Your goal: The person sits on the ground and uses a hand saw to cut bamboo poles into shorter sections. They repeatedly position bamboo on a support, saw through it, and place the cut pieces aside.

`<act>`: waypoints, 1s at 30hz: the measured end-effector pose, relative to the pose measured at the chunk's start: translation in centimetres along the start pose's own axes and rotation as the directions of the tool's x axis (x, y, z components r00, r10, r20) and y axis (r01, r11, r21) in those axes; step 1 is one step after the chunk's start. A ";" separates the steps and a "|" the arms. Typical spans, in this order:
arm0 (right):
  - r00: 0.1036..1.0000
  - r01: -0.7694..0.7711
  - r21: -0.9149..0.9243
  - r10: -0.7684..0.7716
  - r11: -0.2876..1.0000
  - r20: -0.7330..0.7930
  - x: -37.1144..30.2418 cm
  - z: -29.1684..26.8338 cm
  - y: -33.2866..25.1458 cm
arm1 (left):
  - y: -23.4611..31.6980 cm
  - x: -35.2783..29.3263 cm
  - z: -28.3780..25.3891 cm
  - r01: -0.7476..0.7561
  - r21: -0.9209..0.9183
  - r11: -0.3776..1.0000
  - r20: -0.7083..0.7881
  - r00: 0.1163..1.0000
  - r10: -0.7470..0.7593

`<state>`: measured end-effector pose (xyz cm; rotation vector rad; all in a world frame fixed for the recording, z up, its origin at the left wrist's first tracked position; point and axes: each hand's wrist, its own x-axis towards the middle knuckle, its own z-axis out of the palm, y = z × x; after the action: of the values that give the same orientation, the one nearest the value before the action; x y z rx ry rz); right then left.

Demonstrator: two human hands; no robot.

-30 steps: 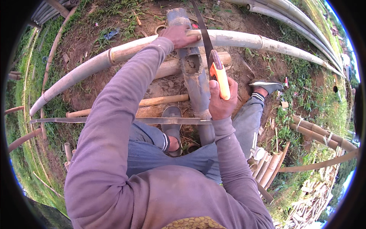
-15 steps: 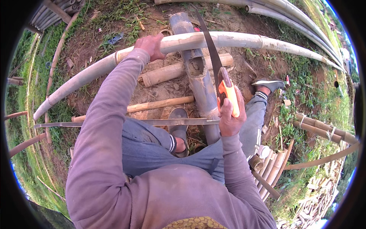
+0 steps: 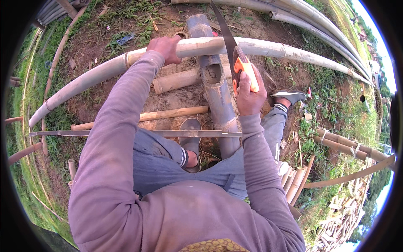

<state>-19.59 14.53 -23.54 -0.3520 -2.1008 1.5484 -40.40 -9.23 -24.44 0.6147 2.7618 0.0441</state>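
Observation:
A long pale bamboo pole [image 3: 260,47] lies crosswise in front of me, resting over a thick grey pipe-like post [image 3: 222,98] with a notch cut in it. My left hand [image 3: 165,49] is wrapped over the pole, left of the post. In my right hand [image 3: 251,93] is the orange handle of a handsaw [image 3: 227,33]. Its dark blade points away from me and crosses the pole just right of the post. Whether the teeth have cut into the bamboo cannot be made out.
Under the pole lies a short bamboo piece [image 3: 178,80]. A thin bamboo stick [image 3: 174,113] and a flat strip [image 3: 163,133] run across near my legs. Long poles [image 3: 310,31] lie at the far right. Several cut bamboo lengths [image 3: 297,182] and tied poles [image 3: 342,145] are at right.
My right hand has pushed the saw forward, away from me, so its handle is now closer to the pole. The left hand keeps its hold on the bamboo.

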 end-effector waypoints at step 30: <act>0.998 0.023 -0.018 -0.024 1.000 -0.063 1.4 2.2 0.7 | 0.0 0.8 0.4 -0.027 -0.024 0.999 -0.033 0.999 0.026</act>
<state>-22.04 13.65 -24.35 -0.3757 -2.0640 1.4876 -40.97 -8.90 -25.02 0.6494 2.7807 0.0946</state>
